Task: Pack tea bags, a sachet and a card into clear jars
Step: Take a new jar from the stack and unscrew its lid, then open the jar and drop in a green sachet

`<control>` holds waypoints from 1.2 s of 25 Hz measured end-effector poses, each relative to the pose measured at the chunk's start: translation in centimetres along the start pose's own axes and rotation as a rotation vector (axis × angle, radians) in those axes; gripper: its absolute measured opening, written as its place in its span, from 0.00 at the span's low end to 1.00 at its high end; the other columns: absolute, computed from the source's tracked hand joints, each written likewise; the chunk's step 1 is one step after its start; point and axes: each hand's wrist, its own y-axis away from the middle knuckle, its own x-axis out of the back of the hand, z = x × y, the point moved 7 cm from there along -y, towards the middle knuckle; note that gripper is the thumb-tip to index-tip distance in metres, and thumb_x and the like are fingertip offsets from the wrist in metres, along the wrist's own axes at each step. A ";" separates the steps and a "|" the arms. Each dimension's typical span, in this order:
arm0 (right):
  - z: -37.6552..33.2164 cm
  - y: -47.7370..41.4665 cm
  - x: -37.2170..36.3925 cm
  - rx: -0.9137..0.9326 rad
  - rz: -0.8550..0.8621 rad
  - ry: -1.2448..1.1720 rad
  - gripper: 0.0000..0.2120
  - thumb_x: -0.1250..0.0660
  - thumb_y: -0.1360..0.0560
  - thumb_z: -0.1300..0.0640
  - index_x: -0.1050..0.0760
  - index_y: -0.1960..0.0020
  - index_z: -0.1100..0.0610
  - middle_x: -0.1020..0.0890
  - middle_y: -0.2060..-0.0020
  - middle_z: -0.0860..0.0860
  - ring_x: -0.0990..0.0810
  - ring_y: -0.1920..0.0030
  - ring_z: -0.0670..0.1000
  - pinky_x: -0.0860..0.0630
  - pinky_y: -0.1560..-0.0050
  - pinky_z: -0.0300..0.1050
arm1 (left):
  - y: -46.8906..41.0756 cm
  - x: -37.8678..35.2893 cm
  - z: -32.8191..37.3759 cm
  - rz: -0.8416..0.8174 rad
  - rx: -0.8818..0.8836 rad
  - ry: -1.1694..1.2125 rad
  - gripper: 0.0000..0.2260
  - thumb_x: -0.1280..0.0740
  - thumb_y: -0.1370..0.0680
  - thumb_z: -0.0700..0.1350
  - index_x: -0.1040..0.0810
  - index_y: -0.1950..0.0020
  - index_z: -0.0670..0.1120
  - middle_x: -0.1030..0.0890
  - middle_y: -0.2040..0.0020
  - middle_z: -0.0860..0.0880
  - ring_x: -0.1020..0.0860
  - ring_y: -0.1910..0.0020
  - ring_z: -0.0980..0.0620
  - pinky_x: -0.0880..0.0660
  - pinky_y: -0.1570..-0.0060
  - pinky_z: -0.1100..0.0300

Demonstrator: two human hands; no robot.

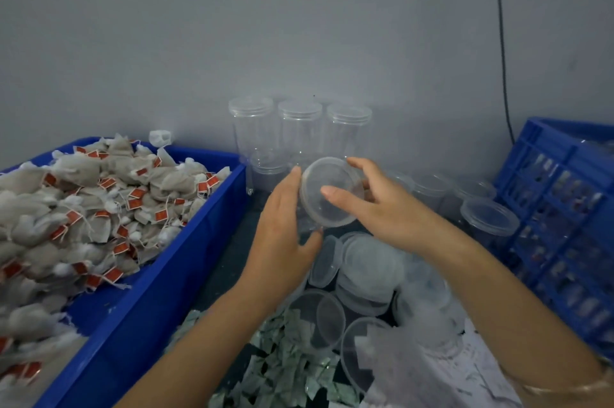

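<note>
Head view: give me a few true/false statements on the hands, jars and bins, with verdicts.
1. The right hand grips the lid of the held jar. True.
2. The tea bags lie in the blue bin on the left. True.
3. The three jars at the wall have no lids. False: all three are lidded.
4. The tea bags carry green labels. False: the tags are red.
5. The left hand rests in the bin. False: it holds the jar.
</note>
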 end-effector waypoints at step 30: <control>-0.4 14.6 -6.6 0.154 -0.184 0.362 0.43 0.31 0.39 0.25 0.48 0.31 0.33 0.33 0.42 0.28 0.31 0.39 0.33 0.26 0.44 0.34 | 13.8 3.0 2.1 0.025 -0.431 -0.590 0.39 0.21 0.39 0.48 0.34 0.32 0.41 0.25 0.38 0.44 0.29 0.36 0.47 0.35 0.32 0.54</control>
